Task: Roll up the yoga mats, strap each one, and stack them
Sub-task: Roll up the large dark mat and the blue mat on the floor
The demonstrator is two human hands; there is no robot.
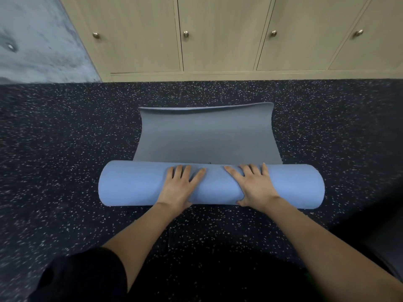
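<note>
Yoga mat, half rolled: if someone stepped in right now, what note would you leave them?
Hands: left hand and right hand both open, palms pressing on the roll.
The yoga mat is mostly rolled, on the speckled floor; a short flat tail lies toward the cabinets.
Left to do: finish rolling, strap, stack. No strap or other mat in view.

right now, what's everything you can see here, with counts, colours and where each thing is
yoga mat: one, blue outside, grey inside, on the floor, mostly rolled, flat end toward the cabinets
floor: one, dark with pale speckles, under everything
cabinet doors: four, pale wood, along the far side
knobs: four, metal, one on each door
wall: one, grey, upper left
black clothing: lower left, near edge
left hand: flat on the roll
right hand: flat on the roll
</note>
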